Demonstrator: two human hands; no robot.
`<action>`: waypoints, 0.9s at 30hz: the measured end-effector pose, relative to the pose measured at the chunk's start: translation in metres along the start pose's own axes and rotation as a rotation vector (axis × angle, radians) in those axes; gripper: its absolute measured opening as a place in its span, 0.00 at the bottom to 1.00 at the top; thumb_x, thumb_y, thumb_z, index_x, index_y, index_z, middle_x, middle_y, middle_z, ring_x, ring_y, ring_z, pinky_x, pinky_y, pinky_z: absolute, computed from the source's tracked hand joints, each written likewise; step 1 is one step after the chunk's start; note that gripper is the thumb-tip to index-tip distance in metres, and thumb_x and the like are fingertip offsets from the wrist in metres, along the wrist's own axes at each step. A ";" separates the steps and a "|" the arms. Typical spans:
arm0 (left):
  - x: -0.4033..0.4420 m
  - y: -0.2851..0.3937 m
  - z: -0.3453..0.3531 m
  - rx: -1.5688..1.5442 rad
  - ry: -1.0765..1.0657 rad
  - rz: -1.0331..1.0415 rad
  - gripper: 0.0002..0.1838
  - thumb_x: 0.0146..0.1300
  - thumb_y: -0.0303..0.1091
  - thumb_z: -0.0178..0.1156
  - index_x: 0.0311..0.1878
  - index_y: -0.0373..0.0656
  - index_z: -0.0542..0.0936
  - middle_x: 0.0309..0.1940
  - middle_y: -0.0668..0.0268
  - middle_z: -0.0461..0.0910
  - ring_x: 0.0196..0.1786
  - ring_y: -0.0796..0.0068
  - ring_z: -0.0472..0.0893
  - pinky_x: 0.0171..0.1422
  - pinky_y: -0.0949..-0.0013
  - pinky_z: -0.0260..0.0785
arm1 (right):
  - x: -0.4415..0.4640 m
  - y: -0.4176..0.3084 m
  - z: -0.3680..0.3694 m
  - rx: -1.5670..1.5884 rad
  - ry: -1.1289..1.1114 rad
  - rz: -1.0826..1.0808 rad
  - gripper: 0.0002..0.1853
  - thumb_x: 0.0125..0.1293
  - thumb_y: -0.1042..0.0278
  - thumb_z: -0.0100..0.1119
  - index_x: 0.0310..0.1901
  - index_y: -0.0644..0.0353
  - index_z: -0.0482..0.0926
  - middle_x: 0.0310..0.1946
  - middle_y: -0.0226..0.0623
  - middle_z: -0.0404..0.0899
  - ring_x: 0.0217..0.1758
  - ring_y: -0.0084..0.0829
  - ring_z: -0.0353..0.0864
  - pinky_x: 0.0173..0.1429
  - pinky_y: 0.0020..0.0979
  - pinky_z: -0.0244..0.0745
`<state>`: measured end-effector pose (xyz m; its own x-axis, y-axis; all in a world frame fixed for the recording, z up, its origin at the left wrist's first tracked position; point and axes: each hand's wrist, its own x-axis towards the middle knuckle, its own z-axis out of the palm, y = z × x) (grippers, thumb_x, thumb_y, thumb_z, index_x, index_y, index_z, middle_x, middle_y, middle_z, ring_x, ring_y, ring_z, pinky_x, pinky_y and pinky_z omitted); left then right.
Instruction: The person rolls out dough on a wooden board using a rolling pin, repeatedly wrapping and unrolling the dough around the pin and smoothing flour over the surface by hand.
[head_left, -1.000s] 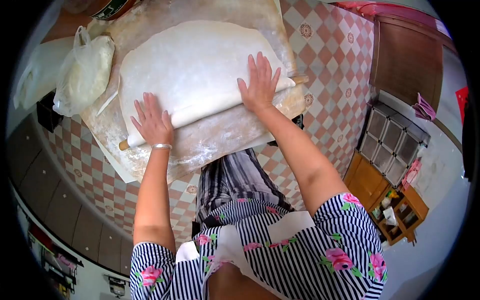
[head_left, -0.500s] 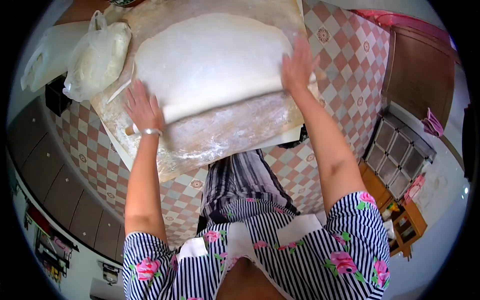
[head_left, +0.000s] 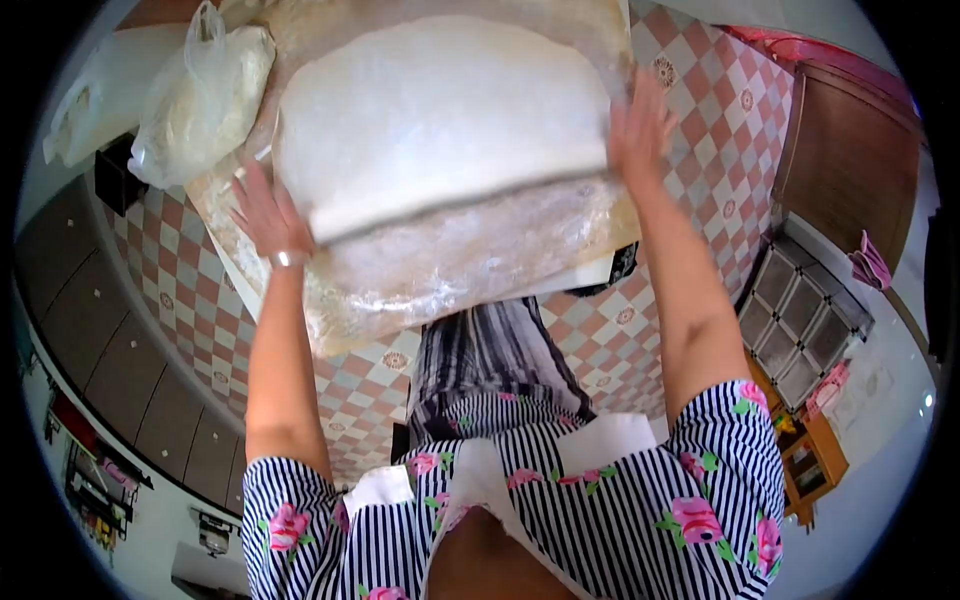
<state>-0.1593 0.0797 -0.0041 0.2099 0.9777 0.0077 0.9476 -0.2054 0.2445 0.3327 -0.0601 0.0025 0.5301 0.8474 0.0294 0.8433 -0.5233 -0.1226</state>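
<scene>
A wide sheet of pale dough (head_left: 440, 105) covers much of the floured board (head_left: 470, 245). Its near edge forms a thick roll (head_left: 460, 190), and any rolling pin inside is hidden. At the left end of that roll is my left hand (head_left: 270, 215), palm down, fingers spread, a bracelet on its wrist. My right hand (head_left: 640, 130) is at the right end, fingers extended and slightly blurred. Neither hand is wrapped around anything; whether the palms press on the pin's ends cannot be made out.
A tied plastic bag (head_left: 200, 110) with pale contents sits at the board's left corner. Beyond it stands a dark box-like object (head_left: 118, 178). Checkered tile floor (head_left: 700, 150) surrounds the board. To the right are a rack with panels (head_left: 800, 310) and a wooden cabinet (head_left: 812, 462).
Both hands have moved outward, the right one farther to the right. The rolling pin's ends, visible earlier beside the hands, no longer show clearly. The view has shifted slightly.
</scene>
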 end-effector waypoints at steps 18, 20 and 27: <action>0.010 0.110 0.015 0.133 -0.152 0.138 0.33 0.71 0.43 0.43 0.79 0.54 0.55 0.80 0.74 0.51 0.82 0.60 0.43 0.80 0.38 0.34 | -0.038 -0.111 0.005 0.133 -0.155 -0.170 0.39 0.68 0.44 0.52 0.76 0.51 0.56 0.78 0.47 0.49 0.81 0.46 0.44 0.77 0.65 0.28; 0.023 0.098 0.014 0.107 -0.091 0.127 0.33 0.71 0.43 0.43 0.79 0.54 0.54 0.80 0.74 0.50 0.82 0.60 0.43 0.80 0.38 0.34 | 0.006 -0.112 0.019 0.163 -0.019 -0.132 0.40 0.68 0.43 0.52 0.76 0.52 0.54 0.78 0.47 0.48 0.81 0.46 0.43 0.77 0.66 0.27; 0.014 0.058 0.014 0.243 -0.167 0.211 0.36 0.68 0.45 0.47 0.79 0.53 0.54 0.79 0.71 0.52 0.82 0.57 0.45 0.80 0.37 0.37 | 0.003 -0.074 0.015 0.082 -0.069 -0.074 0.37 0.71 0.46 0.45 0.76 0.56 0.53 0.78 0.49 0.47 0.81 0.47 0.42 0.79 0.61 0.25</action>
<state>-0.0978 0.0809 -0.0030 0.4241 0.8963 -0.1297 0.9047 -0.4257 0.0169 0.2706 -0.0178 -0.0031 0.4573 0.8889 -0.0265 0.8682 -0.4527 -0.2033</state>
